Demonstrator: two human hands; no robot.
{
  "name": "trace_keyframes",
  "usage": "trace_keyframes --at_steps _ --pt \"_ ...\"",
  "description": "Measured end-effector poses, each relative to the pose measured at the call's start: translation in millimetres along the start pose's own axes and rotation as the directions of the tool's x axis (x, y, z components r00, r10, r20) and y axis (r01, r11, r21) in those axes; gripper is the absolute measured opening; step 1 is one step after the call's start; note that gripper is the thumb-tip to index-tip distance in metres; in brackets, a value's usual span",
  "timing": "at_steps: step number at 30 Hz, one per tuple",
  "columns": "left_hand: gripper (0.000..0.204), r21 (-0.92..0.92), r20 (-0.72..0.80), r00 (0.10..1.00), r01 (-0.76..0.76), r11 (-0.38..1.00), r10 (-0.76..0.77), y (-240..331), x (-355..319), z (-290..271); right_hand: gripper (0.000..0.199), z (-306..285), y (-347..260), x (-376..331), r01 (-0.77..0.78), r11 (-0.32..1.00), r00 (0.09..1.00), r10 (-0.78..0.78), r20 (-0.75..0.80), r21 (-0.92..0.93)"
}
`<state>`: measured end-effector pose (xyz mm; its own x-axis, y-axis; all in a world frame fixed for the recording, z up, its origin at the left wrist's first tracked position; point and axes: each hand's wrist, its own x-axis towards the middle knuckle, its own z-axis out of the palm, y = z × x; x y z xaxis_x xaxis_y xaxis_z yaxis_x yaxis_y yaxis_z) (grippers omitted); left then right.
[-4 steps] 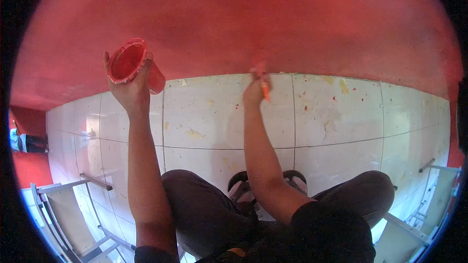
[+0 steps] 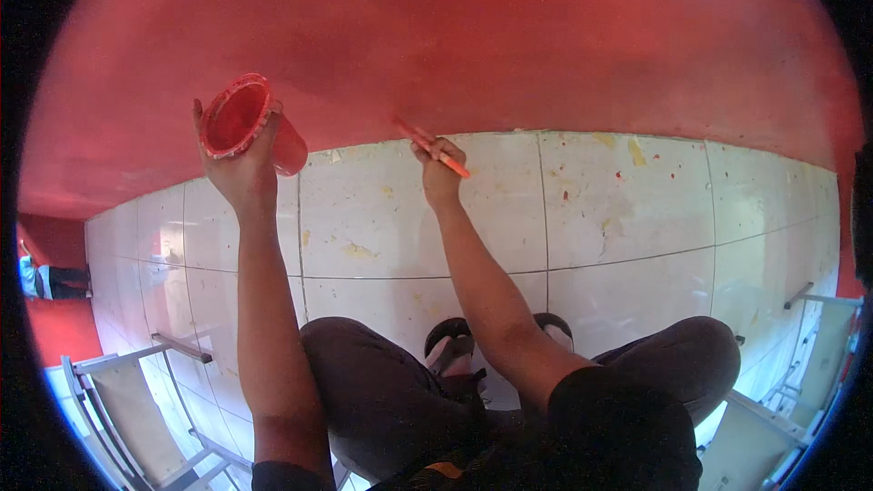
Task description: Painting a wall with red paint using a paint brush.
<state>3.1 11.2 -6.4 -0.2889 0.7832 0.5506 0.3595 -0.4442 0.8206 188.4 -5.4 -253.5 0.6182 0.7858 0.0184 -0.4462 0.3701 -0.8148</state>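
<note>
My left hand point(image 2: 244, 159) is wrapped round a red plastic tub point(image 2: 291, 147), its fingers and thumb on either side. The tub is tilted, its mouth toward me, with paint smeared round the rim and red paint inside. Farther right, my right hand point(image 2: 443, 168) grips a paintbrush point(image 2: 454, 165) by its orange handle. The red-coated bristle end points up and left, against or just in front of the foot of the red wall point(image 2: 509, 45). From this view I cannot tell whether the bristles touch.
White floor tiles point(image 2: 391, 218) with yellow and red paint spots meet the wall's lower edge. Metal-framed chairs point(image 2: 136, 409) stand at the left, and another metal-framed chair point(image 2: 755, 436) at the right. At the far left a person point(image 2: 55, 280) is near another red wall.
My right hand has swept left along the bottom of the wall with the brush, which now slants up-left. My left hand and the tub have hardly moved.
</note>
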Motion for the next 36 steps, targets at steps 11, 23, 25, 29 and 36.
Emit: trace_keyframes --at_steps 11,23,25,29,36 --pt "0.096 0.089 0.026 0.999 -0.026 0.996 0.024 6.7 -3.5 -12.1 0.026 -312.4 -102.7 132.9 0.345 0.932 0.534 -0.291 -0.794 -0.11" --pt "0.101 -0.06 0.039 0.999 0.017 0.998 -0.014 15.6 -10.6 9.2 0.014 -108.5 55.5 45.7 -0.014 0.867 0.832 0.286 -0.476 0.497" --pt "0.101 -0.087 0.056 0.998 0.035 0.996 -0.03 11.0 -9.7 5.0 0.011 -83.6 74.2 6.1 -0.226 0.973 0.955 0.231 -0.188 0.046" --pt "0.101 -0.091 0.067 0.997 0.036 0.995 -0.03 3.7 -13.9 24.1 0.009 -152.7 50.7 70.2 -0.096 0.993 0.917 0.115 -0.383 0.066" --pt "0.101 0.049 0.048 0.999 0.016 0.999 -0.019 5.1 -2.8 -19.9 0.013 -211.9 -82.2 88.5 0.273 0.915 0.78 -0.03 -0.626 0.297"
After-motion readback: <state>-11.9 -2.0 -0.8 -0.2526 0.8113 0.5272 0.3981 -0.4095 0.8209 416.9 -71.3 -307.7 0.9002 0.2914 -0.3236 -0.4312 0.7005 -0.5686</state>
